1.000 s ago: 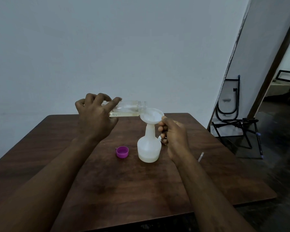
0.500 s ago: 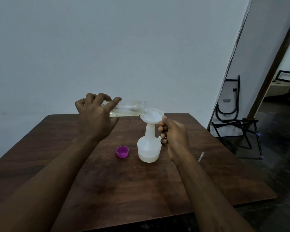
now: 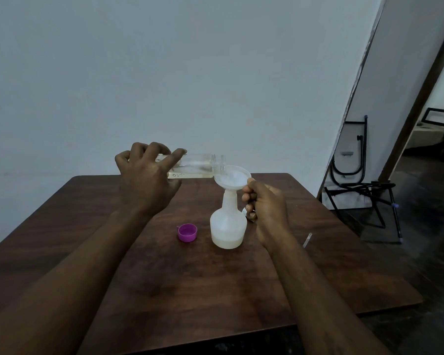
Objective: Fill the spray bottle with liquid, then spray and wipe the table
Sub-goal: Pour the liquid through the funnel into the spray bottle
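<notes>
Head view: spray bottle between hands, beside right hand.

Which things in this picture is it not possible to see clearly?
- Head view: writing on the clear bottle, too small and partly behind the left hand.
- Objects behind the right hand: hidden, only a thin stick shows.
- Liquid stream into the funnel on the spray bottle: too faint.

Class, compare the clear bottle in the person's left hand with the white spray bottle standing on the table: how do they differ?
The clear plastic bottle lies tipped nearly level, held aloft; the white translucent spray bottle stands upright on the brown wooden table. The clear bottle is cylindrical; the spray bottle is bulbous, narrow-necked, topped by a white funnel. Both hold a little yellowish liquid.
</notes>
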Motion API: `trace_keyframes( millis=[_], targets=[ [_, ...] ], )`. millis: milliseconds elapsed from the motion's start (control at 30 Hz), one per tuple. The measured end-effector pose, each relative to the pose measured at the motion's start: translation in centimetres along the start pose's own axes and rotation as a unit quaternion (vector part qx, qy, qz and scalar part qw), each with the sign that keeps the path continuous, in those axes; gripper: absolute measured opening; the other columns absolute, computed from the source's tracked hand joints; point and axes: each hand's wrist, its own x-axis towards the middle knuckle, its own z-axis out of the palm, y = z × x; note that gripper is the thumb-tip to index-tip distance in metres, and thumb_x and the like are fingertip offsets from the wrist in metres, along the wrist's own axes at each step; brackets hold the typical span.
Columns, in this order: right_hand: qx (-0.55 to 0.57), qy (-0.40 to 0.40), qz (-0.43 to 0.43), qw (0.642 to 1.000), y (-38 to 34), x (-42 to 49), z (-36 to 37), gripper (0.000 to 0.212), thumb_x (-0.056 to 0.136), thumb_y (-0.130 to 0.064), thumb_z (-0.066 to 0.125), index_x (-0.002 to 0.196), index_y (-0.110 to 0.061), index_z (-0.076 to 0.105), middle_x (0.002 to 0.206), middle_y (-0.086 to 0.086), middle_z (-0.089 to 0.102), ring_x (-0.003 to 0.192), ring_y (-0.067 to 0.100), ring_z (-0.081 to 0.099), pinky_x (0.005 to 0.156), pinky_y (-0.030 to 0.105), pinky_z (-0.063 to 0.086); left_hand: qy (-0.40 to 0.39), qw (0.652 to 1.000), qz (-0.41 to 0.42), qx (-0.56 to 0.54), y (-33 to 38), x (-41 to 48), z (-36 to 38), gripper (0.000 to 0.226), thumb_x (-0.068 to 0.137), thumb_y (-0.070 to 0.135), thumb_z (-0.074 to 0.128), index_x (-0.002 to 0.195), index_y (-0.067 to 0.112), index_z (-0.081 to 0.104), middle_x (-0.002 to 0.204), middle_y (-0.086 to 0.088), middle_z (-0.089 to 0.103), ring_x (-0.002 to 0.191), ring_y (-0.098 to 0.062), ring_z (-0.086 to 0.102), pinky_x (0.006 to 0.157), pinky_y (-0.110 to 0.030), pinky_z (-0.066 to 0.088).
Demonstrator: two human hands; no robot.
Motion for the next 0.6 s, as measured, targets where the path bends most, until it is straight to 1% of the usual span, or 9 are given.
trace_keyframes(
  millis=[267, 600],
  targets=[
    [-0.002, -0.002, -0.002, 1.000, 0.01, 0.01, 0.11, 0.046, 0.097, -0.024, 0.064, 0.051, -0.024, 0.070, 0.058, 0.000, 0.061, 0.042, 0.009, 0.044, 0.039, 0.021, 0.032, -0.003, 1.000, -0.001, 0.000, -0.01, 0.06, -0.18, 0.062, 0.070, 0.022, 0.085, 0.129, 0.035, 0.071, 0.116, 0.002, 0.066, 0.111, -0.032, 0.052, 0.089, -0.047, 0.032],
    [-0.001, 0.004, -0.002, 1.000, 0.07, 0.10, 0.07, 0.038, 0.097, -0.023, 0.064, 0.059, -0.020, 0.068, 0.059, 0.001, 0.062, 0.042, 0.010, 0.044, 0.039, 0.022, 0.032, 0.003, 1.000, 0.003, 0.000, -0.19, -0.02, 0.03, 0.062, 0.069, 0.023, 0.084, 0.129, 0.035, 0.070, 0.116, 0.003, 0.066, 0.111, -0.031, 0.052, 0.089, -0.046, 0.031]
  ],
)
